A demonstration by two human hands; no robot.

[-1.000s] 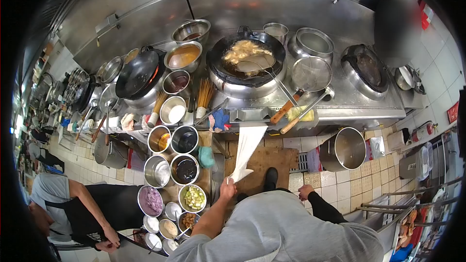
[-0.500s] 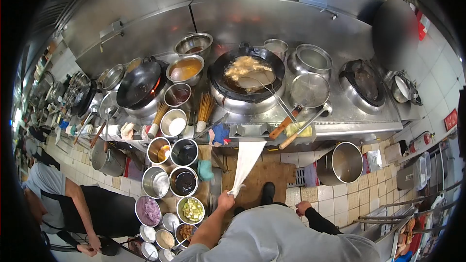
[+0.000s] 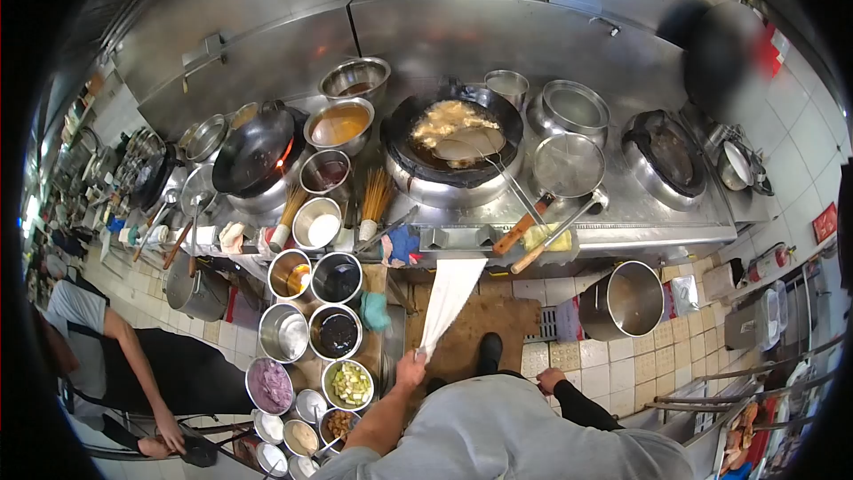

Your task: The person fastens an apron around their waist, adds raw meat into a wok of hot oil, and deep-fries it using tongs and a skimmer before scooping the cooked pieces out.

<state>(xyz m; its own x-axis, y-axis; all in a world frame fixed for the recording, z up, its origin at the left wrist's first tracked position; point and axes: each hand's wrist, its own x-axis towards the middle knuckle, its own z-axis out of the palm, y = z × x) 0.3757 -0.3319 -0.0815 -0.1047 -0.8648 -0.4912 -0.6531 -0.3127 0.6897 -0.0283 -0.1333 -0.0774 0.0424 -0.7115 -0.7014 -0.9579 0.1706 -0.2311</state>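
Note:
My left hand (image 3: 411, 368) is closed on the lower end of a white cloth (image 3: 450, 302), whose upper end lies at the front edge of the stove. At my right side, over the tiled floor, hangs my right hand (image 3: 550, 380), its fingers curled; whether anything is in them is too small to tell. In front of me a black wok (image 3: 402, 138) holds pale food frying in oil (image 3: 449, 124), with a strainer (image 3: 464, 144) resting in it. A wooden-handled sieve (image 3: 569, 165) and a ladle (image 3: 596, 199) lie to the wok's right.
Steel pots of sauces and chopped vegetables (image 3: 347, 386) stand at my left. Beyond them is a co-worker in a dark apron (image 3: 191, 372). A second wok (image 3: 255, 153) sits over flame. A large pot (image 3: 622, 300) stands on the floor at right.
The view has tilted up, so the stove sits lower in the picture. My left hand still holds the cloth. The co-worker at left has shifted and now touches a dark object.

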